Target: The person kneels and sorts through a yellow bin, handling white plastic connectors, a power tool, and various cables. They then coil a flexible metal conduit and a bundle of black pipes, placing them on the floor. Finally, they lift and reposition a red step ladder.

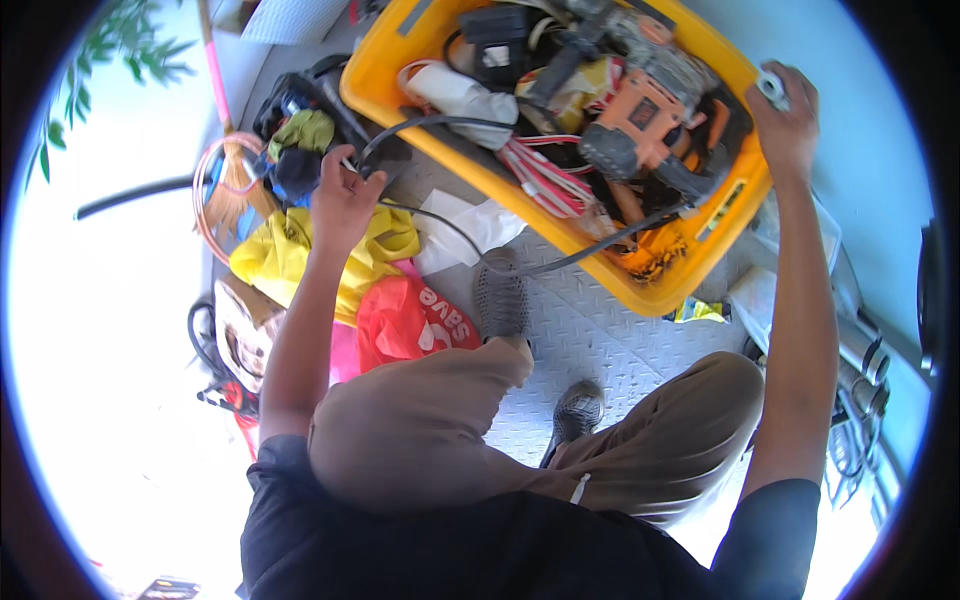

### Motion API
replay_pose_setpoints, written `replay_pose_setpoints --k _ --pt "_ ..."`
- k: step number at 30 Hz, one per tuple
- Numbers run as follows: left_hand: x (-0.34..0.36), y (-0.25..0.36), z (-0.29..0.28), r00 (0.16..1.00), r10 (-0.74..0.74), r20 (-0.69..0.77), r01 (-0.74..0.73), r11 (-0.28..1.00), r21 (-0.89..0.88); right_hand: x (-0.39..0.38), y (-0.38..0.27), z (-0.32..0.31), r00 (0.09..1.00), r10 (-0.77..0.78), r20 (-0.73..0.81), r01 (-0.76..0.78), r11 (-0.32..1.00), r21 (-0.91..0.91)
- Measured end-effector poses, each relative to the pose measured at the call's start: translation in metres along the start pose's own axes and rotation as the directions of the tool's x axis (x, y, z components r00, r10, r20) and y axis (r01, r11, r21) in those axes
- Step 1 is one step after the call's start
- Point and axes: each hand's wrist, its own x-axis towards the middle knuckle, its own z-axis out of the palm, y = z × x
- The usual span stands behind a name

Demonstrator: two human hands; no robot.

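My left hand (343,200) is closed on a dark cable (425,118) beside the bin's left side, with loops of cable crossing the yellow plastic bin (650,298). My right hand (788,130) grips a small white cylindrical item (771,90) at the bin's right rim; what it is, I cannot make out. Inside the bin lie an orange-and-black power tool (635,125), a white bundle (455,92), red-and-white leads (545,180) and other tools.
Left lie a yellow fabric (275,255), a red bag (390,320), dark bags (300,100), a broom (245,170) and copper tubing (200,190). My knees and shoes (500,295) are on the metal floor (560,340). Pipes and hoses (860,400) stand by the right wall.
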Motion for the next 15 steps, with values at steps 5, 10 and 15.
replay_pose_setpoints --k 5,10,15 --pt "-0.003 -0.064 0.029 0.957 -0.174 0.23 0.189 0.981 -0.043 0.004 -0.003 0.0 0.998 0.009 0.066 -0.003 0.996 -0.088" --pt "-0.072 0.015 0.049 0.756 0.532 0.381 -0.363 0.825 -0.432 0.007 -0.004 0.001 0.991 0.081 0.107 -0.056 0.974 -0.218" --pt "-0.139 0.078 0.117 0.634 0.326 0.701 -0.275 0.943 -0.191 0.006 -0.002 -0.001 0.994 0.005 0.112 0.016 0.983 -0.183"
